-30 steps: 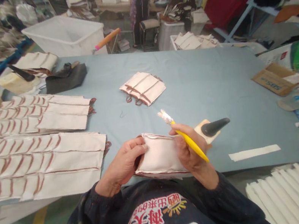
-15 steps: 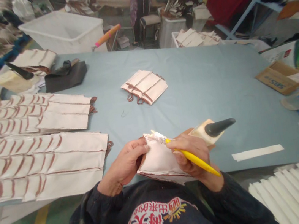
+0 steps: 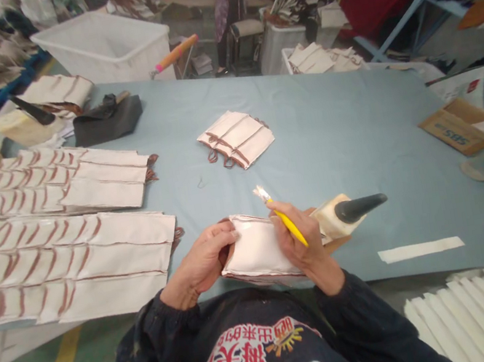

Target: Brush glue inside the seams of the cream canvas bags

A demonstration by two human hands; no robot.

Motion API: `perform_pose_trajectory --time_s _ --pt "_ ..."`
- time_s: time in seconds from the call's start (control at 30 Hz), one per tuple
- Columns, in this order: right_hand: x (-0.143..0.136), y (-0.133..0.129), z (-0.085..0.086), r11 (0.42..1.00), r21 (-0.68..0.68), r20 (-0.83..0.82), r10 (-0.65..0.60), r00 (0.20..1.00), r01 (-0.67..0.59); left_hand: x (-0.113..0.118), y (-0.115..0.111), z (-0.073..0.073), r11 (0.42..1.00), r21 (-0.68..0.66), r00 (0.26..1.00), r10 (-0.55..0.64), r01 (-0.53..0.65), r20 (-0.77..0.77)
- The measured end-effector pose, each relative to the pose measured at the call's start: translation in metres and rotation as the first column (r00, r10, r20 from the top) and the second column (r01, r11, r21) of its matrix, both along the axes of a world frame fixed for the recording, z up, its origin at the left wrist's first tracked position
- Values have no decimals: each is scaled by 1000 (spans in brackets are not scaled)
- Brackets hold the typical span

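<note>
Lower centre of the frame, the left hand (image 3: 201,255) pinches the left end of a cream bag (image 3: 254,249), its underneath fingers hidden! The right hand (image 3: 304,244) clasps a yellow brush (image 3: 291,227), blocking the bag's right end; contact there, I can't tell. At far left, bag rows (image 3: 118,259) run out of frame.

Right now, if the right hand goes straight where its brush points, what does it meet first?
Probably the small cream stack, though the right hand may pass above it; depth is unclear.
</note>
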State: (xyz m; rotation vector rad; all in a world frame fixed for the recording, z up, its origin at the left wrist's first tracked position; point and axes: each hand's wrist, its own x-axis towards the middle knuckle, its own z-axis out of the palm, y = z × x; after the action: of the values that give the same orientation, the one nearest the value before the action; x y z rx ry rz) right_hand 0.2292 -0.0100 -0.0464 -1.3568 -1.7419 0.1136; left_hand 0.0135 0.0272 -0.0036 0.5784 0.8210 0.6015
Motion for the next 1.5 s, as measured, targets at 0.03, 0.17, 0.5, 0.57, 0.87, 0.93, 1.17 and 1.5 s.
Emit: perform_pose_trajectory --time_s 0.03,0.17,0.5,0.57,0.87,0.93,1.17,1.5 --pt "-2 2 -7 999 -37 -25 -14 1000 14 -1 1 -3 1000 10 1000 -4 4 -11" --pt "-7 11 -29 996 -82 -95 -50 994 42 -10 8 -27 980 171 986 -74 99 -147" --pt "7 30 -49 974 -181 -178 -169 969 137 -45 -3 -103 789 529 832 41 313 -554" --pt "6 32 -49 973 -180 -193 -179 965 144 -46 -6 -105 763 564 814 87 316 -574" --pt "12 1 -8 983 -5 -352 -171 920 181 -68 -1 -89 839 383 871 -196 387 -450" --pt "11 -9 10 966 71 -427 -196 883 249 -67 -3 -90 880 338 887 -173 335 -429" --pt "-9 -23 59 917 83 -562 -281 778 391 -36 -23 -63 829 473 879 -45 298 -475" --pt "-18 -3 57 932 -89 -612 -329 720 351 -40 -29 -32 482 837 884 231 258 -406"
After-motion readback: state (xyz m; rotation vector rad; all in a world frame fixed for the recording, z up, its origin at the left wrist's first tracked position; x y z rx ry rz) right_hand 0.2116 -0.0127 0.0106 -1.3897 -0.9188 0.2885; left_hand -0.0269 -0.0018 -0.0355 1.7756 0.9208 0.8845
